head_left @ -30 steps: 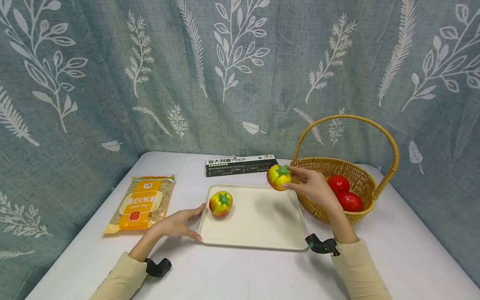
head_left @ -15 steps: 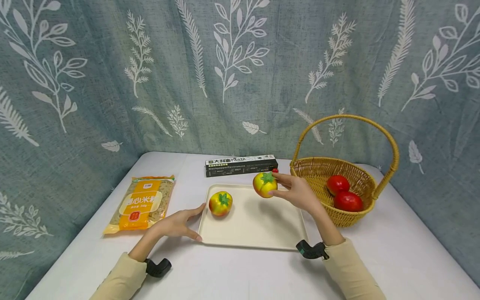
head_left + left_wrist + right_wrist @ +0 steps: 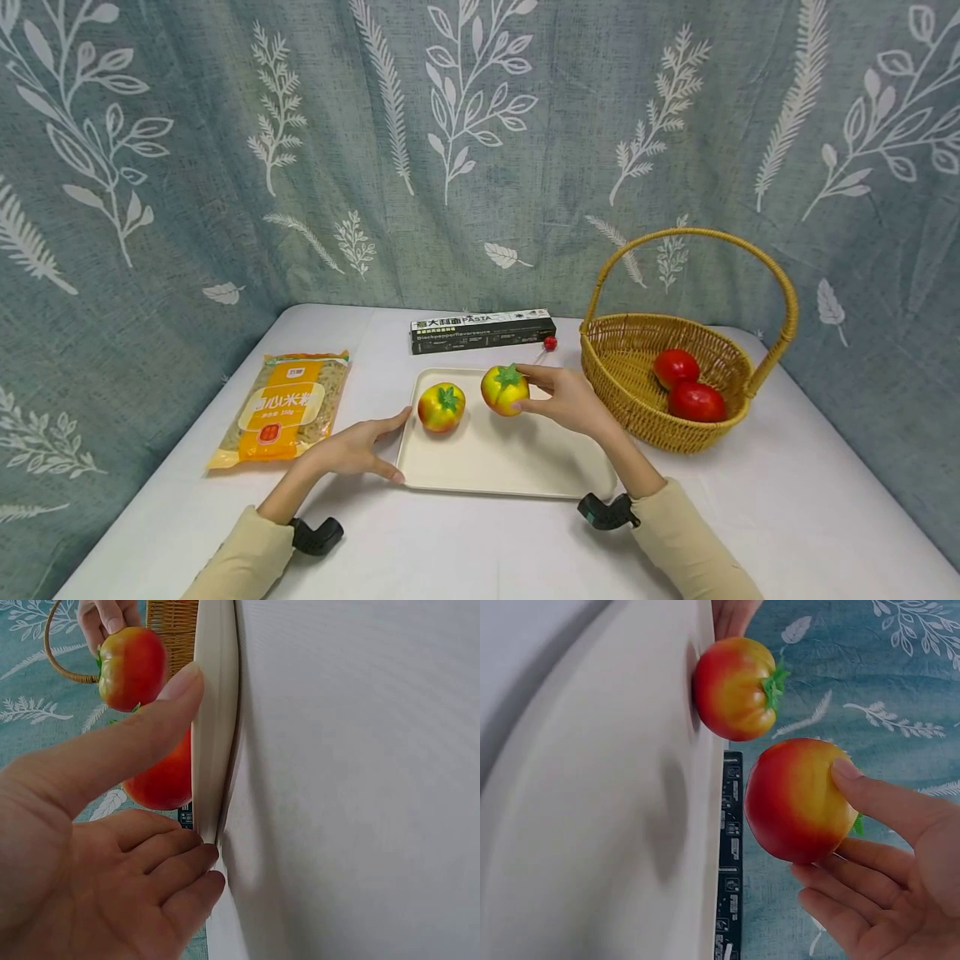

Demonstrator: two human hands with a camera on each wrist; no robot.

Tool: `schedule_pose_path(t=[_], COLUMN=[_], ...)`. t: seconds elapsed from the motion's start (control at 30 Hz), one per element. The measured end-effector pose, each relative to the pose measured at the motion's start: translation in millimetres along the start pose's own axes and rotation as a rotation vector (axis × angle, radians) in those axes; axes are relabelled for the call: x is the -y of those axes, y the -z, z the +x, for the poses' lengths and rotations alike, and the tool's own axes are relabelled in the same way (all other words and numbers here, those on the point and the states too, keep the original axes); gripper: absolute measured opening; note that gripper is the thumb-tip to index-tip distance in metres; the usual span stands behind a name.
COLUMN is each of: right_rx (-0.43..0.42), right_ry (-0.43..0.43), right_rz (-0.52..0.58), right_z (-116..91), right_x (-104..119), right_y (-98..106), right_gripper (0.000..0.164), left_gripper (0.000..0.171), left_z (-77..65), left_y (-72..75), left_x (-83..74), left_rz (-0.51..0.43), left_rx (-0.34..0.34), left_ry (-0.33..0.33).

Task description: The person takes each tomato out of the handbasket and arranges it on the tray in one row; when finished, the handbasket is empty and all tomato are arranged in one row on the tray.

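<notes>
Right hand holding a fruit above a tray, left hand at the tray's rim

Head view: A round, glossy red-and-yellow fruit with a green leafy crown is held above a shallow cream rectangular tray. Its crown faces up, tipped toward the viewer; it is so nearly round that a long axis cannot be told. The tray's long axis runs left to right. The fruit is at the fingertips of the right hand and well apart from the left hand. The right forearm slants in from the lower right; thumb and forefinger pinch the fruit from its right side, the thumb nearer the viewer. A matching red-and-yellow fruit sits at the tray's left end, between the left hand and the held fruit, crown up. The left hand reaches in from the lower left, thumb and fingers spread, tips touching the tray's left edge.

Left wrist view, turned sideways: The left thumb is extended against the tray's rim; the other fingers are loosely bent beside it, gripping nothing.

Right wrist view, also sideways: The held fruit's crown points right, away from the tray, and a gap shows between them. Thumb and fingers press opposite sides of the fruit, the lower fingers loosely bent.
</notes>
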State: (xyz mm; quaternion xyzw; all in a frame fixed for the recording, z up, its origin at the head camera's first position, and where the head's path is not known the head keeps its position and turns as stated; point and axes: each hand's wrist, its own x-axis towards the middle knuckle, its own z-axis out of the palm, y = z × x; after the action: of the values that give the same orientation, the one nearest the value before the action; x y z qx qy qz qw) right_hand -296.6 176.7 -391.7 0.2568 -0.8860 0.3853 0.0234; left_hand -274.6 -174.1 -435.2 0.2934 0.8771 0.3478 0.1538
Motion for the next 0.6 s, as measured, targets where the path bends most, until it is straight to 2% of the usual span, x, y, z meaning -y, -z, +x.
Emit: schedule_pose_path(t=[0.37,0.6], right_rx=[0.067,0.089], right_ry=[0.042,0.017], right_rz=[-0.033,-0.033], right_z=[1,1], right_x=[-3,-4], right_y=[-20,-26], right_gripper=[0.055,0.055], left_gripper=[0.102,0.102], left_z=[0.7,1.4], left_y=[-1.4,-1.3], left_x=[1.5,3.0], left_rz=[-0.004,-0.003], left_rx=[-0.002,-0.005], left_ry=[0.005,0.003])
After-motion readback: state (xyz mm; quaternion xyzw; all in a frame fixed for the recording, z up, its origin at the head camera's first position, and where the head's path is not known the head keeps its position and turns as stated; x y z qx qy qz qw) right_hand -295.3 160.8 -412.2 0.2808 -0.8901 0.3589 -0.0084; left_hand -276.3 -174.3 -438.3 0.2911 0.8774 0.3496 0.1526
